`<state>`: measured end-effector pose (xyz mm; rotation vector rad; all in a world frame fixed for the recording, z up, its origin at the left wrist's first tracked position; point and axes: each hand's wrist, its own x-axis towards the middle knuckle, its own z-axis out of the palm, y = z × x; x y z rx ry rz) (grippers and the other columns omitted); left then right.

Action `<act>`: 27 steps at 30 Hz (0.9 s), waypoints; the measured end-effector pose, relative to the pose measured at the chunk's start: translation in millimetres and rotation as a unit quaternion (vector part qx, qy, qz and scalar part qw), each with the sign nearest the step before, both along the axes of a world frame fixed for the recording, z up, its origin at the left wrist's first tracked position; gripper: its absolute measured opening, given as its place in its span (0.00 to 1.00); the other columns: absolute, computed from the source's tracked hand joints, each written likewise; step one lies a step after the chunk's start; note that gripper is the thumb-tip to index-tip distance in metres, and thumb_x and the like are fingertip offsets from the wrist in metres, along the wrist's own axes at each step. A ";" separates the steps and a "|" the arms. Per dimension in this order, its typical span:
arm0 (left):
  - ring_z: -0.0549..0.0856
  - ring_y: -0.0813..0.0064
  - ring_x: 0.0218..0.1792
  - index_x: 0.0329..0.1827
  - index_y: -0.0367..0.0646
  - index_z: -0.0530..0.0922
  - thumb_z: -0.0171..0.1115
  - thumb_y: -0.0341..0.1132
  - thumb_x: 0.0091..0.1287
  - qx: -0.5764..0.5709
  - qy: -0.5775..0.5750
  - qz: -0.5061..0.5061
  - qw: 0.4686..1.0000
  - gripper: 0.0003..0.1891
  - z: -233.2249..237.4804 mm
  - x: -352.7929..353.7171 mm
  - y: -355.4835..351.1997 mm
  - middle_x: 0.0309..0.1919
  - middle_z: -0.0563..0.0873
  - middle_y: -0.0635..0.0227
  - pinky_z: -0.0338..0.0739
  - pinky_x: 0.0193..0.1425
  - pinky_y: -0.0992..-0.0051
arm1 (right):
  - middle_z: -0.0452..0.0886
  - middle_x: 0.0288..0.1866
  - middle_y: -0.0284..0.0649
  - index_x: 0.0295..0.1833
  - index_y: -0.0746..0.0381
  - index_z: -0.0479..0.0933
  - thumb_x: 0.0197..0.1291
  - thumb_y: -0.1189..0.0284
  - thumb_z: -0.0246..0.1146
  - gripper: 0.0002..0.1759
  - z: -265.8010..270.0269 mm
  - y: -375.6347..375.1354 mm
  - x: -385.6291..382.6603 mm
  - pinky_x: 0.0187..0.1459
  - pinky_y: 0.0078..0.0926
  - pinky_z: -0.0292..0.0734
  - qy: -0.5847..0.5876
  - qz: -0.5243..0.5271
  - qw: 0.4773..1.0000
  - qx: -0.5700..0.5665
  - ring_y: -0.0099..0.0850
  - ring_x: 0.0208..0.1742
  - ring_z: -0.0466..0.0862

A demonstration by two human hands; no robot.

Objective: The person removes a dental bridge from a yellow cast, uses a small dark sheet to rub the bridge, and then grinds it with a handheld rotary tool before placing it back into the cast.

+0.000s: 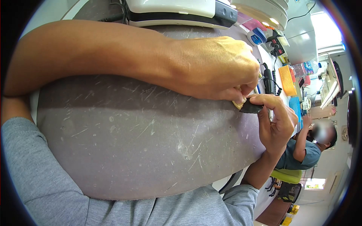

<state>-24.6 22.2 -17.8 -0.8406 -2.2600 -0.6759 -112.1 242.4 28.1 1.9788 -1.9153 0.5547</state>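
Observation:
My left hand reaches across from the left with its back up, fingers curled and pinching a small cream-coloured piece with a pale tip. Most of that piece is hidden by the fingers. From the right comes my right hand, thumb and index finger closed on a thin dark sheet. The dark sheet meets the cream piece right at the left fingertips. Both hands work above the right side of the scratched grey-brown table mat.
A white machine stands along the top edge. Beyond my hands are a blue-lidded jar, a black handpiece with a coiled cord, an orange basket and a blue basket. A co-worker sits at the right.

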 end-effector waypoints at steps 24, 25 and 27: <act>0.89 0.54 0.41 0.37 0.37 0.88 0.70 0.33 0.61 0.007 0.000 -0.002 1.000 0.08 0.1 27.6 -1.4 0.33 0.89 0.52 0.82 0.49 0.61 | 0.89 0.36 0.39 0.41 0.65 0.84 0.53 0.89 0.68 0.11 -3.9 0.9 28.9 0.33 0.23 0.79 -0.044 -0.032 0.998 -0.019 0.30 0.31 0.89; 0.89 0.54 0.41 0.37 0.37 0.88 0.70 0.33 0.61 0.000 0.016 -0.002 1.000 0.08 -0.4 27.4 -1.2 0.33 0.88 0.52 0.82 0.49 0.61 | 0.89 0.36 0.39 0.41 0.65 0.84 0.54 0.89 0.68 0.11 -4.1 1.2 29.3 0.33 0.23 0.79 -0.051 -0.035 0.998 -0.018 0.30 0.31 0.89; 0.89 0.53 0.40 0.37 0.37 0.88 0.69 0.34 0.61 0.009 0.000 -0.002 1.000 0.08 -1.2 29.3 -1.1 0.33 0.88 0.52 0.82 0.49 0.61 | 0.89 0.36 0.39 0.41 0.65 0.84 0.54 0.89 0.68 0.11 -6.1 2.1 29.8 0.33 0.23 0.79 -0.058 -0.037 0.997 -0.019 0.30 0.31 0.89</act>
